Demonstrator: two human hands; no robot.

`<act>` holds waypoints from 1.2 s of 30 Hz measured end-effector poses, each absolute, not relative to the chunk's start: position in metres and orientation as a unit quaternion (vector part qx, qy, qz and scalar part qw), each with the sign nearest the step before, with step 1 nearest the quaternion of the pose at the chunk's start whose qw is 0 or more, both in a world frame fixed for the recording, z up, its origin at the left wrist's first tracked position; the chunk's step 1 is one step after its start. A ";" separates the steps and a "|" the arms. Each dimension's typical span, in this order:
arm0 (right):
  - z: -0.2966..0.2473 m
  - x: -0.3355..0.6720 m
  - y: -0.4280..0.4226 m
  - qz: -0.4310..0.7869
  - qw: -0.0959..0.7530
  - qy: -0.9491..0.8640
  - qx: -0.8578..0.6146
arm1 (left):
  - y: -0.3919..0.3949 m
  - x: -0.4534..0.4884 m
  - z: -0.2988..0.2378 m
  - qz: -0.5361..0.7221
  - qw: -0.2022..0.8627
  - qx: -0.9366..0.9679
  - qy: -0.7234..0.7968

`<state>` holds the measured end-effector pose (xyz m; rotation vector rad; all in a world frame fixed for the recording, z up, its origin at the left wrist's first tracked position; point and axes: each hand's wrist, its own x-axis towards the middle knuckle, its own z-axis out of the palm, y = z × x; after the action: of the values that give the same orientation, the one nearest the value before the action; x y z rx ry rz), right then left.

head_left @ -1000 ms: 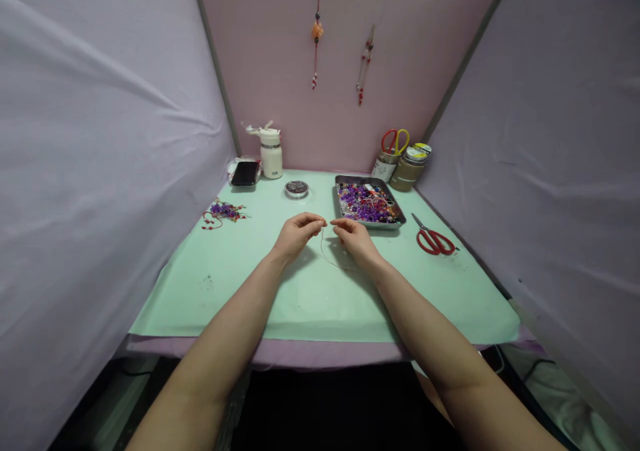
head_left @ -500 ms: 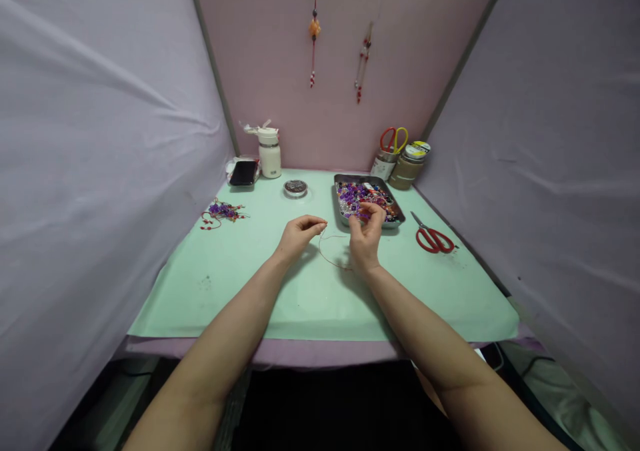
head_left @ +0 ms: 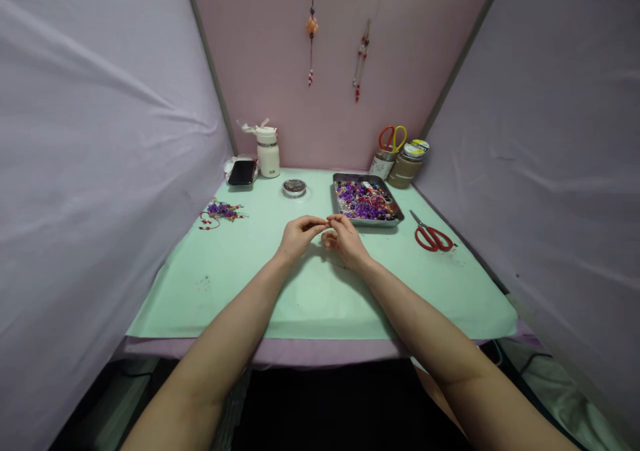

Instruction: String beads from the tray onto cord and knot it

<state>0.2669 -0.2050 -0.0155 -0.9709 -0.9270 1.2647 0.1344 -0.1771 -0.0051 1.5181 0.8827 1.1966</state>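
Note:
My left hand [head_left: 299, 236] is closed in a pinch on a thin reddish cord [head_left: 342, 264], most of which is now hidden behind my fingers. My right hand [head_left: 347, 243] meets it fingertip to fingertip, its thumb and forefinger also pinched together. Whatever sits in that right pinch is too small to make out. Just beyond the hands stands a metal tray [head_left: 373, 223] filled with loose beads [head_left: 363, 200], mostly purple, with clear, red, orange and dark ones among them.
Red-handled scissors [head_left: 433, 238] lie at the right, below a jar [head_left: 406, 168] and a can of scissors [head_left: 383, 164]. A spool [head_left: 295, 188], a cream bottle [head_left: 269, 154], a phone [head_left: 243, 172] and strung beads [head_left: 223, 211] are at the left. Beaded pendants [head_left: 312, 26] hang behind.
My right hand has come from over the bead tray down and left to my left fingertips. The left hand has stayed nearly in place, and the cord loop is now mostly covered.

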 end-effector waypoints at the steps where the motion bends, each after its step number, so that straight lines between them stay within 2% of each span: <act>1: -0.015 0.268 -0.206 0.548 0.592 -0.410 -0.425 | -0.176 0.135 -0.006 0.492 0.483 0.625 0.366; 8: -0.012 0.273 -0.210 0.380 0.605 -0.524 -0.462 | -0.175 0.135 -0.008 0.479 0.483 0.626 0.381; 12: -0.011 0.273 -0.211 0.331 0.610 -0.557 -0.457 | -0.178 0.136 -0.005 0.470 0.496 0.618 0.389; 22: -0.008 0.273 -0.215 0.318 0.574 -0.593 -0.465 | -0.172 0.133 -0.012 0.468 0.542 0.587 0.379; 31: -0.007 0.274 -0.216 0.306 0.579 -0.568 -0.498 | -0.165 0.132 -0.017 0.494 0.558 0.560 0.364; 36: -0.001 0.274 -0.220 0.297 0.563 -0.590 -0.496 | -0.167 0.133 -0.012 0.516 0.612 0.486 0.352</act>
<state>0.2742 -0.2199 -0.0012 -1.1682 -1.3892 0.6981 0.1331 -0.1674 -0.0116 1.1202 0.8117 1.1899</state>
